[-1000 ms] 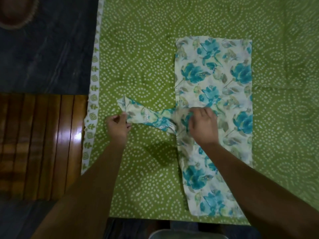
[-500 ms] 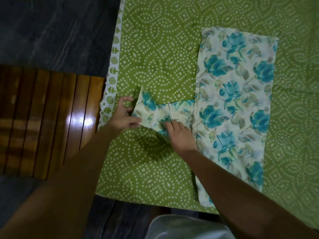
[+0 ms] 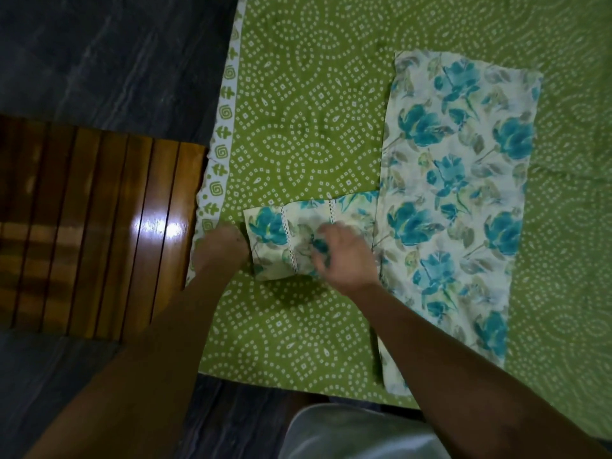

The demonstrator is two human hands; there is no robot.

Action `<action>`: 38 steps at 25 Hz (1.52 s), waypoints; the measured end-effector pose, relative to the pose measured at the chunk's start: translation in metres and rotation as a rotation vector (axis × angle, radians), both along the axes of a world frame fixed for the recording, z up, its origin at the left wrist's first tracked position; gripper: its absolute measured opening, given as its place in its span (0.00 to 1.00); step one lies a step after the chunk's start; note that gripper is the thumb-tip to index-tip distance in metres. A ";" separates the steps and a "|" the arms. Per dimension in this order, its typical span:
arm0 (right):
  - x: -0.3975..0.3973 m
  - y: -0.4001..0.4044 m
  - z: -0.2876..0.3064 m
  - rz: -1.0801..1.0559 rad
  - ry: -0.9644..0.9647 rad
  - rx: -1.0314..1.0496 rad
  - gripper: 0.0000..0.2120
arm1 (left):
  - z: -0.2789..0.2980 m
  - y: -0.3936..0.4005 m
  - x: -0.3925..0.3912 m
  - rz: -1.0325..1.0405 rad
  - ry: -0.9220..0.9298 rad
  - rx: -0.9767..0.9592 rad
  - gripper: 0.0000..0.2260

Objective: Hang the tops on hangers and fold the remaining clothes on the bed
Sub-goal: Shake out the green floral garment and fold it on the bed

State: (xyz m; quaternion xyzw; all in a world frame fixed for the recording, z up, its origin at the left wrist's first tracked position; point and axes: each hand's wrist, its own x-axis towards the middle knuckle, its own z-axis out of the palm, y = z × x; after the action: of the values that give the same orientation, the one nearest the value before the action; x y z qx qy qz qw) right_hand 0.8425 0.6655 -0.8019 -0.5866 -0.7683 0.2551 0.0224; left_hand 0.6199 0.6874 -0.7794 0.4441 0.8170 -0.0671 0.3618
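Note:
A cream top with blue flowers (image 3: 457,200) lies flat on the green dotted bedsheet (image 3: 304,120), folded lengthwise into a long panel. Its sleeve (image 3: 275,233), with two white lace strips, sticks out to the left and lies spread flat. My left hand (image 3: 222,246) is at the sleeve's cuff edge; its fingers are blurred and partly hidden. My right hand (image 3: 344,256) lies on the middle of the sleeve, blurred by motion, fingers spread over the cloth.
The bedsheet's white patterned border (image 3: 218,154) marks the bed's left edge. Beyond it stands a glossy slatted wooden surface (image 3: 99,233) on a dark stone floor (image 3: 109,61). A pale garment on my body (image 3: 351,435) shows at the bottom edge.
The sleeve, bunched and twisted a second ago, now lies spread flat and wider. My right hand slid from the body panel onto the sleeve; the left stayed at the cuff.

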 end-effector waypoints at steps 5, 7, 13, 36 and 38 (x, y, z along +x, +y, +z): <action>0.055 0.051 -0.010 -0.517 -0.399 -0.087 0.26 | 0.015 0.031 0.049 0.168 0.170 0.415 0.06; 0.070 0.062 -0.010 -0.453 -0.390 -0.119 0.23 | 0.007 0.047 0.089 0.019 0.024 0.390 0.05; 0.101 0.074 -0.009 -0.816 0.152 -0.140 0.05 | -0.037 0.089 0.202 0.035 -0.545 0.093 0.11; 0.127 0.086 -0.015 -0.978 0.561 -0.130 0.19 | -0.035 0.153 0.290 0.230 -0.375 0.134 0.29; 0.129 0.097 -0.012 -0.887 0.549 -0.117 0.14 | -0.035 0.158 0.290 0.224 -0.408 0.133 0.26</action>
State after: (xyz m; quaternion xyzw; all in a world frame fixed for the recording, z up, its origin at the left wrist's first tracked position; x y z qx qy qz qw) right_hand 0.9718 0.7622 -0.8144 -0.7675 -0.3964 0.4079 0.2958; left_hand 0.9097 0.8458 -0.8143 0.3777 0.7737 0.1185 0.4947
